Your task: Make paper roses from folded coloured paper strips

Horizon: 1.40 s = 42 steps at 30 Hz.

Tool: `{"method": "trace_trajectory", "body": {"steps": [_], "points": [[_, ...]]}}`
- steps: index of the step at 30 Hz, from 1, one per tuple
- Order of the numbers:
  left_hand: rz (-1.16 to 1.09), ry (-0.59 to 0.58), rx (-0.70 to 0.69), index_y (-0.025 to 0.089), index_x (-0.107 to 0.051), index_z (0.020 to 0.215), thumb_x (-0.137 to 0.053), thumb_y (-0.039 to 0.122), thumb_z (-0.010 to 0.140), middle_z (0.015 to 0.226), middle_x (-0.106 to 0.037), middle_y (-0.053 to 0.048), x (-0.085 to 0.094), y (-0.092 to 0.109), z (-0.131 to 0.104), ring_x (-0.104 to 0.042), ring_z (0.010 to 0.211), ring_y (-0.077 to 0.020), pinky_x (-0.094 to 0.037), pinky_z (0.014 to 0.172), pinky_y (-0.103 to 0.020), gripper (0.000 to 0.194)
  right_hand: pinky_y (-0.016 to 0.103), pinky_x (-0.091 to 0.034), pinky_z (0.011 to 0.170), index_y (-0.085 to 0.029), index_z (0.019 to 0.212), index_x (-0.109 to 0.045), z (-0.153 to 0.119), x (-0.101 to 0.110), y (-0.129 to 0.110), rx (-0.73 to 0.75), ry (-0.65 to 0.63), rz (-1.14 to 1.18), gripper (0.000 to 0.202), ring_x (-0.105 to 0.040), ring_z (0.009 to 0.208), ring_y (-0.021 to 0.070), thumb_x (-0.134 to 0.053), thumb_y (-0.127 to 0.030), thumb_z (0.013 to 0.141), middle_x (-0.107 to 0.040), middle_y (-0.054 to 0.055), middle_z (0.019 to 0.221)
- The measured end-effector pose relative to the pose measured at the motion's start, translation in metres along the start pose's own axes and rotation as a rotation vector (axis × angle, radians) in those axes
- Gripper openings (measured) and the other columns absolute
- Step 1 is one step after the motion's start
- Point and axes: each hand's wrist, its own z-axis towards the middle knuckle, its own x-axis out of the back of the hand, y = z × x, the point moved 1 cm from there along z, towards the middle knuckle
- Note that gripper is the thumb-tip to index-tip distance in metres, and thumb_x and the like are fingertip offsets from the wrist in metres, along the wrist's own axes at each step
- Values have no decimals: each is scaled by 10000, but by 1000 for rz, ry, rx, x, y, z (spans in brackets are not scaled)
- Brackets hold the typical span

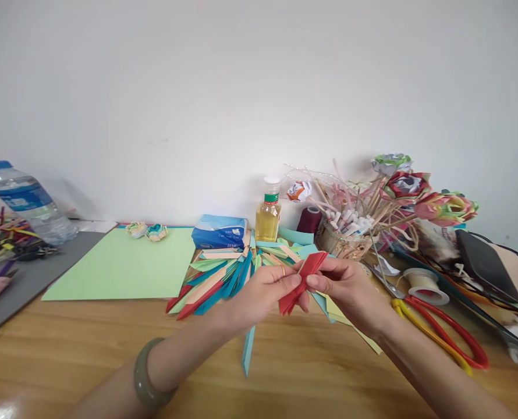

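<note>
A folded stack of red paper strips (303, 280) is held up above the table between both hands. My left hand (273, 291) pinches it from the left, thumb on its near face. From the right, my right hand (344, 285) pinches the same stack between thumb and fingers. The strips are tilted, upper end to the right, and fan out slightly at the lower end. Behind the hands lies a fanned pile of coloured paper strips (219, 273) in blue, green, peach and red. One light blue strip (249, 352) sticks out toward me.
Green paper sheets (128, 262) lie at left, near a water bottle (27, 201). A blue tissue pack (220, 231) and a glue bottle (268, 215) stand behind. To the right are paper flowers (405, 186), scissors (446, 331) and a spool (425, 286).
</note>
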Motion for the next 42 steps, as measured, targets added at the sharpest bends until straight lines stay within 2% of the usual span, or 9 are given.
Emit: {"method": "trace_trajectory", "body": {"steps": [8, 14, 19, 24, 27, 30, 33, 36, 42], "points": [[-103, -15, 40, 112, -575, 760, -583, 494, 754, 623, -561, -9, -2, -1, 0, -460, 551, -77, -315, 537, -217, 383, 305, -453, 672, -159, 692, -615, 1, 1, 7, -13, -31, 101, 175, -596, 591, 145, -658, -310, 770, -643, 1, 596], [-205, -55, 80, 122, -543, 738, -614, 509, 712, 544, -540, 12, -2, -1, 1, -498, 496, -86, -320, 523, -227, 395, 307, -453, 759, -151, 731, -647, 4, 3, 12, -75, -12, 160, 189, -620, 714, 153, -709, -329, 719, -647, 6, 677], [-163, -56, 81, 129, -531, 750, -591, 523, 715, 569, -527, 17, -5, 0, 0, -493, 494, -83, -344, 520, -229, 400, 323, -475, 676, -150, 779, -631, 3, 2, 11, -61, -86, 185, 193, -626, 596, 155, -657, -341, 773, -654, 8, 609], [-85, 7, 131, 164, -452, 724, -505, 496, 782, 614, -423, 48, -5, -3, 0, -383, 473, -56, -326, 463, -203, 342, 315, -470, 723, -160, 772, -639, 5, 3, 19, -47, -54, 167, 174, -630, 648, 147, -658, -333, 772, -664, 5, 647], [184, 77, 29, 166, -468, 776, -382, 408, 866, 636, -405, 41, -2, -2, 0, -380, 523, -73, -315, 491, -205, 272, 332, -464, 758, -172, 793, -651, 7, 7, 19, -80, -47, 104, 186, -630, 723, 161, -670, -353, 753, -674, 21, 744], [697, 155, -109, 157, -514, 858, -284, 303, 910, 667, -476, 11, 0, 2, -2, -463, 609, -120, -370, 577, -249, 278, 329, -461, 780, -206, 1015, -631, 6, 13, 12, -100, -56, -44, 353, -615, 807, 168, -669, -419, 736, -680, 37, 881], [1198, 206, -130, 140, -518, 999, -281, 162, 891, 797, -601, -53, 1, 4, -3, -562, 729, -186, -415, 630, -301, 262, 318, -486, 728, -219, 1195, -547, 4, 15, 1, -100, -74, -309, 462, -616, 840, 182, -556, -476, 811, -672, 61, 971], [1523, 203, -205, 121, -510, 1029, -309, 58, 846, 949, -627, -102, 3, -4, -1, -593, 869, -233, -457, 652, -330, 280, 332, -491, 778, -231, 1185, -566, 3, 15, -7, 6, -76, -702, 360, -612, 937, 203, -478, -401, 881, -656, 70, 1060], [1881, 273, -531, 109, -498, 977, -347, -1, 779, 818, -609, -85, 9, -18, -1, -598, 732, -219, -462, 525, -288, 273, 434, -502, 812, -175, 1267, -479, -1, 12, 0, 290, -65, -1375, 373, -561, 1066, 264, -379, -295, 929, -532, 151, 1258]]}}
